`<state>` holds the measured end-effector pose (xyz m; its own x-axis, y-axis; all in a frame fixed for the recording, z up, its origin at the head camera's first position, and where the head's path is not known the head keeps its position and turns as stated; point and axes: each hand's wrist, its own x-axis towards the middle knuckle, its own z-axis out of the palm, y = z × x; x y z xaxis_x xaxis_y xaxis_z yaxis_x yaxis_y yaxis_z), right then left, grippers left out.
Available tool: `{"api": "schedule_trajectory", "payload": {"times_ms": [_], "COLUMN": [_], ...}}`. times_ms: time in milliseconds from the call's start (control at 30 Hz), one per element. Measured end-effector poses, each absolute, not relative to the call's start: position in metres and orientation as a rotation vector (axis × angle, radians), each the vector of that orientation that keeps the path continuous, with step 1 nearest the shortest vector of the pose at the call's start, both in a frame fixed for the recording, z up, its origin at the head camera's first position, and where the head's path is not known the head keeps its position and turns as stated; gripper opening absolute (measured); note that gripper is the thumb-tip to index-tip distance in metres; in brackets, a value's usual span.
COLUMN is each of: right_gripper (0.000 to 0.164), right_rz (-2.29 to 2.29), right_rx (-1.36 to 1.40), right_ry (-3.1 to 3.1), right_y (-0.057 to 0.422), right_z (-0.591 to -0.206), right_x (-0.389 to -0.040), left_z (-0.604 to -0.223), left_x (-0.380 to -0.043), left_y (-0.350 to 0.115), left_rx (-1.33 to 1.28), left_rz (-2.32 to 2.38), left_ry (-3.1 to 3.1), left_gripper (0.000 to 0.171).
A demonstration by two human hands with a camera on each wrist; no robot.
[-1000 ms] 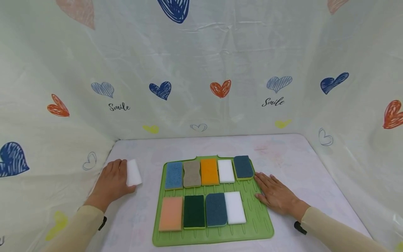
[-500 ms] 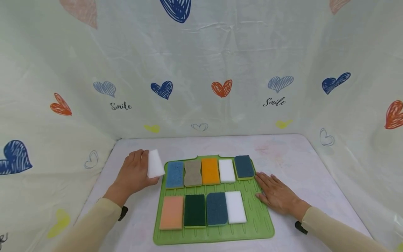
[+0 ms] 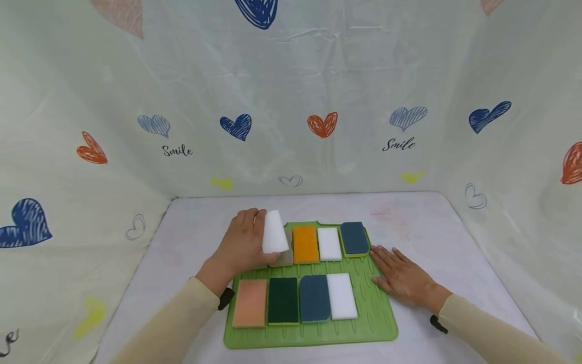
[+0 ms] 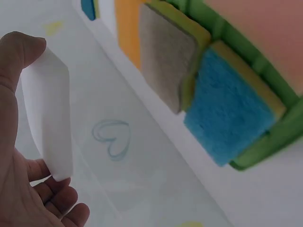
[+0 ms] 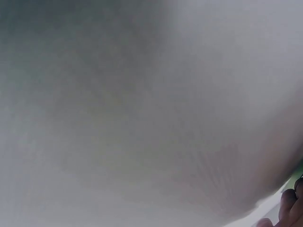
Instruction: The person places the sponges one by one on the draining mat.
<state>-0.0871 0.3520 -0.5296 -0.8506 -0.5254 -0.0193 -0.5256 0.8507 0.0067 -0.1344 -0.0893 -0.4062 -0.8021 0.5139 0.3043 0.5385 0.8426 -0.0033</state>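
My left hand (image 3: 238, 245) pinches a white sponge block (image 3: 275, 232) between thumb and fingers, held up over the back left of a green ridged mat (image 3: 375, 313). In the left wrist view the thumb is at one end of the block and the fingers at the other. Beneath that hand lie a light blue sponge (image 4: 234, 104), mostly hidden in the head view, and a beige wavy-edged sponge (image 3: 287, 255). At the mat's right edge my right hand (image 3: 404, 278) rests with fingers straight, touching the rim. The right wrist view is mostly blurred.
The mat's back row continues with orange (image 3: 305, 245), white (image 3: 329, 243) and dark blue (image 3: 354, 237) sponges. In front lie peach (image 3: 250, 303), dark green (image 3: 283, 301), slate blue (image 3: 314, 298) and white (image 3: 342, 297) ones. A heart-printed sheet (image 3: 273, 162) surrounds the table.
My left hand has carried the white sponge block from the table at the left, rightward and up, over the mat's back left corner. My right hand stays in place.
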Motion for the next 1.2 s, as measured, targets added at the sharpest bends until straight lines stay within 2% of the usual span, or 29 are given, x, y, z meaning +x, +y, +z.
{"api": "schedule_trajectory", "payload": {"times_ms": [633, 1200], "right_gripper": [0.074, 0.060], "right_rz": [0.003, 0.115], "right_rx": [-0.839, -0.891], "right_ry": [3.019, 3.000], "right_y": [0.353, 0.357], "right_z": [-0.530, -0.530], "right_x": [-0.090, -0.091], "left_z": [-0.420, -0.474], "left_x": [-0.098, -0.070], "left_y": [0.055, 0.115], "left_rx": [-1.070, -1.144], "left_rz": [0.036, 0.039], "left_ry": [-2.835, -2.888], "left_gripper": [0.114, 0.112]}}
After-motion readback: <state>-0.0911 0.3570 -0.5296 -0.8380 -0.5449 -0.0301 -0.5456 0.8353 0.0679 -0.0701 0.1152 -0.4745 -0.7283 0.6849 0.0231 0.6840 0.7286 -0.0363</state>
